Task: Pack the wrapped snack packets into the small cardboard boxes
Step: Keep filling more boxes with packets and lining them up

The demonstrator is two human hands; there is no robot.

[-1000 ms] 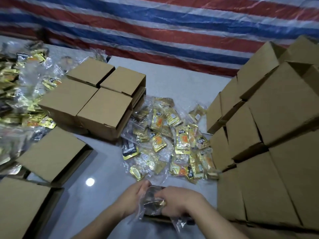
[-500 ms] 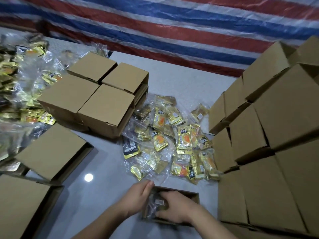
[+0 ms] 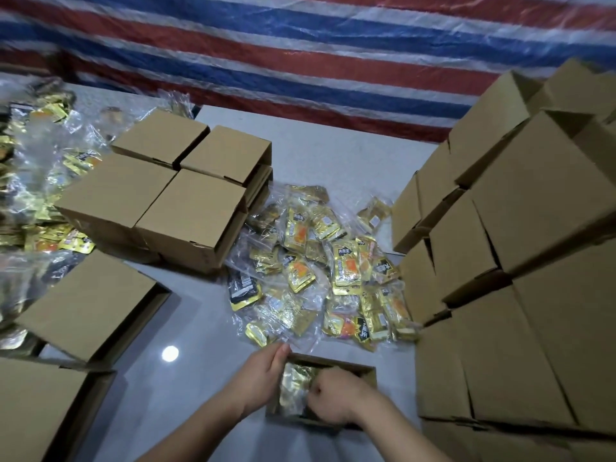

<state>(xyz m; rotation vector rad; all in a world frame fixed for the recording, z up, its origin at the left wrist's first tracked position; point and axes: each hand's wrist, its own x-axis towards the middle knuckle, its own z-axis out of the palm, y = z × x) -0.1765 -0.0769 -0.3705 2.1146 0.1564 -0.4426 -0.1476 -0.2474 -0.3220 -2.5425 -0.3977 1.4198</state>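
Open small cardboard box [image 3: 363, 370] near table edge, gold-foil snack packet [image 3: 295, 386] inside. Right hand [image 3: 336, 400] fingers curled onto packet, pressing down. Left hand [image 3: 258, 375] fingers straight against box's left wall. Packet likely light, crinkly, slippery; best pinched at sealed edge.

**Camera placement: one head view**

I have a single wide-angle view, worn on the head, looking forward and steeply down over the table [image 3: 333, 168]. Nearest, at the bottom edge: both forearms and the open box [image 3: 363, 370]. Mid-frame: loose packets [image 3: 320, 271]. Farthest, at the top: the striped tarp [image 3: 300, 51]. Box stacks [image 3: 520, 295] crowd the right edge. No second view overlaps.
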